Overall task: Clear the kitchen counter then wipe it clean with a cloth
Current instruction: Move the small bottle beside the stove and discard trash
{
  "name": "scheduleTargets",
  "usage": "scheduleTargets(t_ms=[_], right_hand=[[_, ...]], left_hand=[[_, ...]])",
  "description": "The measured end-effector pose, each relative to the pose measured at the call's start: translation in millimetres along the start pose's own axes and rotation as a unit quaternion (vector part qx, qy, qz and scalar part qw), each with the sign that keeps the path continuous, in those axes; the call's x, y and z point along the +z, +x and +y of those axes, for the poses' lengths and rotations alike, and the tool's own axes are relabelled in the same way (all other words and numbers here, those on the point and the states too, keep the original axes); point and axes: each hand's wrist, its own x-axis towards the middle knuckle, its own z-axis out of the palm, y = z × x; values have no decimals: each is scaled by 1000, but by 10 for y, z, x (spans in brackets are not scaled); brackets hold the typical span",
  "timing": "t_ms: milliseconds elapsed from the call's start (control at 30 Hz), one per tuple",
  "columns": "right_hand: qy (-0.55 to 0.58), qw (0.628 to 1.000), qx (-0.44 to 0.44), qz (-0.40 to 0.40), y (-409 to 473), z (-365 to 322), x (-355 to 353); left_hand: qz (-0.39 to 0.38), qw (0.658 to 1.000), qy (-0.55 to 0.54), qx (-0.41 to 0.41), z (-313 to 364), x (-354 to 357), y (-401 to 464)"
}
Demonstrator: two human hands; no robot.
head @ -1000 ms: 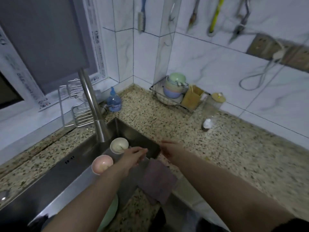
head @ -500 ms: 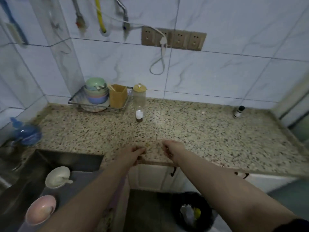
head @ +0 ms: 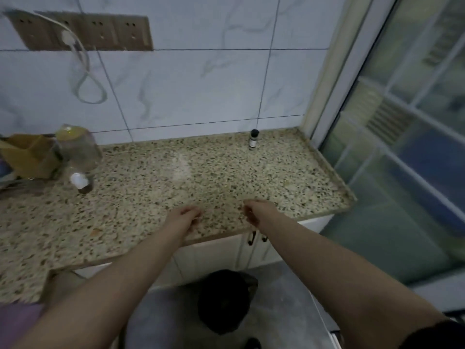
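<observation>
The speckled granite counter (head: 201,172) fills the middle of the head view. My left hand (head: 182,219) and my right hand (head: 259,212) hover side by side over its front edge, fingers loosely curled and apart, holding nothing. A small dark-capped bottle (head: 253,139) stands at the back right by the wall. A clear jar with a yellow lid (head: 76,147) and a small white-capped bottle (head: 80,182) stand at the left. A purple cloth (head: 15,321) shows at the bottom left corner, blurred.
A yellow holder (head: 27,157) sits at the far left edge. A black bin (head: 224,301) stands on the floor below the counter. Wall sockets with a white cable (head: 83,71) are above. A glass door (head: 402,147) borders the counter's right end.
My view has swung right, from the sink to the right end of the counter. Both hands have moved with it and stay empty; the sink and bowls have left the view.
</observation>
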Motion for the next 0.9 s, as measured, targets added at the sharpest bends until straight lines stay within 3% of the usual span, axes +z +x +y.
scheduleTargets(t_ms=[133, 333, 667, 900], right_hand=[[21, 1000, 19, 4, 254, -225, -525], [27, 999, 25, -23, 508, -353, -810], [25, 997, -27, 70, 787, -745, -992], [23, 998, -21, 58, 1101, -973, -837]], left_hand=[[5, 999, -46, -7, 210, 620, 49], [-70, 997, -36, -17, 435, 1097, 182], [-135, 989, -67, -5, 833, 1291, 703], [-133, 990, -52, -17, 961, 1385, 1084]])
